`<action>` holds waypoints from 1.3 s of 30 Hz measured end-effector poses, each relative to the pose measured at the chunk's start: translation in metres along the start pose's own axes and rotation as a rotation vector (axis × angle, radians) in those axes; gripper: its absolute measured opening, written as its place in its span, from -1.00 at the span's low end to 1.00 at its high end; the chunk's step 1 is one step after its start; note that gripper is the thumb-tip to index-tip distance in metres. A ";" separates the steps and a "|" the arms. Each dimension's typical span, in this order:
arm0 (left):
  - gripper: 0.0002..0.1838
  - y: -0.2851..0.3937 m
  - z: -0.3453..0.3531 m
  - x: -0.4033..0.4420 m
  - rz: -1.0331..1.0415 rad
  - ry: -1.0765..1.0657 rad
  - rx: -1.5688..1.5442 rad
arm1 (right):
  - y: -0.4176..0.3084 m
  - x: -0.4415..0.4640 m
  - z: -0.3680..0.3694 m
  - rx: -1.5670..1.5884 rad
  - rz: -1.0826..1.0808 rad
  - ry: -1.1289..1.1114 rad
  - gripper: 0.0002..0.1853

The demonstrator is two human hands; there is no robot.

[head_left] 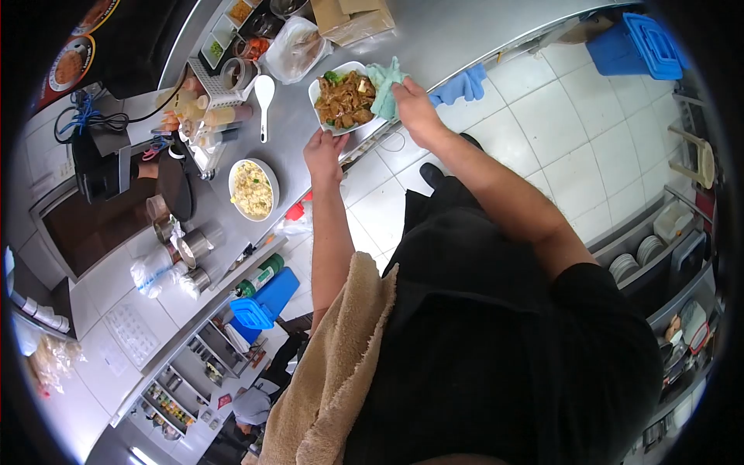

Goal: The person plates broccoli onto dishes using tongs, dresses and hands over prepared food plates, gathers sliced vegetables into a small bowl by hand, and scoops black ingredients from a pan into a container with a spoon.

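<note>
Clad in a plain black fabric top (465,364), well back from the fingers (402,90). Fitted on the right with a black short sleeve (601,310), hemmed well behind the fingers. Draped on the left with a tan, rough-napped towel (333,372). Shod in black, rounded shoes (432,175) below the fingers.

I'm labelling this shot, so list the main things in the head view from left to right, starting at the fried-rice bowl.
Fried-rice bowl → bowl of brown saucy food → green cloth → right hand → blue cloth → blue lidded bin.
</note>
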State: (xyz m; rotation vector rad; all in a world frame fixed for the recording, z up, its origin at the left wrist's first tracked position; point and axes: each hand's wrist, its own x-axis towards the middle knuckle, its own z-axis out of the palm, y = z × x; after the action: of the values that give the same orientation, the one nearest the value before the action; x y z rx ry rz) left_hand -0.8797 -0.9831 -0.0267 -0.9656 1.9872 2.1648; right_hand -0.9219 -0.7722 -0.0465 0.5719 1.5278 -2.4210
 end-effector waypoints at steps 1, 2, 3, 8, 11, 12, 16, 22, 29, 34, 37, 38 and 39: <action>-0.58 -0.001 -0.001 -0.001 0.002 0.006 0.002 | 0.000 0.000 -0.003 0.038 0.005 -0.012 -0.69; -0.58 -0.001 -0.001 0.000 0.004 0.011 0.009 | 0.000 0.001 -0.004 0.037 0.001 -0.053 -0.69; -0.58 0.000 -0.001 0.002 0.004 0.014 0.016 | 0.000 0.001 -0.006 0.036 -0.003 -0.092 -0.69; -0.58 0.001 0.002 0.000 -0.007 0.036 0.032 | -0.022 -0.010 -0.002 -0.157 -0.030 -0.124 -0.71; -0.57 0.000 -0.001 0.001 -0.006 0.018 0.019 | -0.011 0.013 -0.003 -0.117 0.004 -0.166 -0.69; -0.56 0.000 -0.003 0.003 -0.010 0.002 0.014 | -0.006 0.025 -0.009 -0.031 0.054 -0.189 -0.67; -0.55 0.003 -0.004 0.003 -0.039 0.003 0.000 | -0.010 0.031 -0.025 0.583 0.293 -0.125 -0.62; -0.52 0.002 -0.009 -0.002 -0.069 -0.022 -0.090 | -0.019 0.034 -0.073 0.819 0.331 -0.133 -0.59; -0.43 -0.006 -0.025 -0.014 -0.152 0.008 -0.174 | -0.052 0.060 -0.112 0.606 0.296 -0.014 -0.62; -0.43 -0.021 -0.039 -0.022 -0.187 0.005 -0.233 | -0.074 0.130 -0.135 -0.064 -0.004 -0.031 -0.67; -0.44 -0.032 -0.051 -0.031 -0.200 0.016 -0.215 | -0.145 0.141 -0.132 -0.709 -0.239 0.218 -0.59; -0.46 -0.035 -0.058 -0.036 -0.166 0.014 -0.098 | -0.160 0.135 -0.135 -0.910 -0.473 0.383 -0.64; -0.47 -0.041 -0.065 -0.042 -0.130 0.012 0.017 | -0.167 0.130 -0.136 -1.108 -0.712 0.547 -0.68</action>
State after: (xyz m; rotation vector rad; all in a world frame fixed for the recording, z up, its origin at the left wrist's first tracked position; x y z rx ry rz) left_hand -0.8019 -1.0203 -0.0418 -1.0758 1.8873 2.0751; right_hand -1.0754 -0.5751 -0.0195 0.4681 3.3126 -1.2700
